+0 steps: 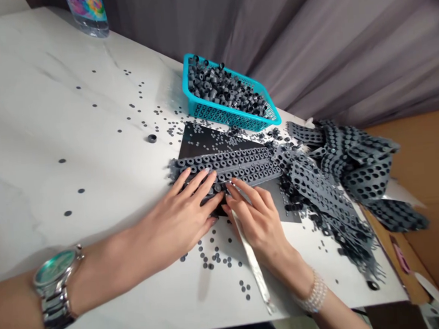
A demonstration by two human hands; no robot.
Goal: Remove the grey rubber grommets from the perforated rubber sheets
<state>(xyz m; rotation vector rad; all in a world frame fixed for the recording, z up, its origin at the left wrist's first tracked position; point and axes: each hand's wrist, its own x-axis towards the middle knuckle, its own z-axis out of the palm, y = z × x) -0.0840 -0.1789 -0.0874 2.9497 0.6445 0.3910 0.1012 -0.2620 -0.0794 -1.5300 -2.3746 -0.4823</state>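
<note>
A grey rubber sheet with rows of round ring-shaped parts lies on a dark mat. My left hand lies across its left part, fingers stretched out and pressing down. My right hand is closed around a thin white stick-like tool. The tool's upper tip meets the sheet's near edge beside my left fingers, where my fingers partly hide it. The tool's other end points toward the table's front edge.
Behind the mat stands a turquoise basket full of small grey rubber parts. Punched scrap sheets pile up at the right. Small black discs are scattered over the white table. A bottle stands at the back left.
</note>
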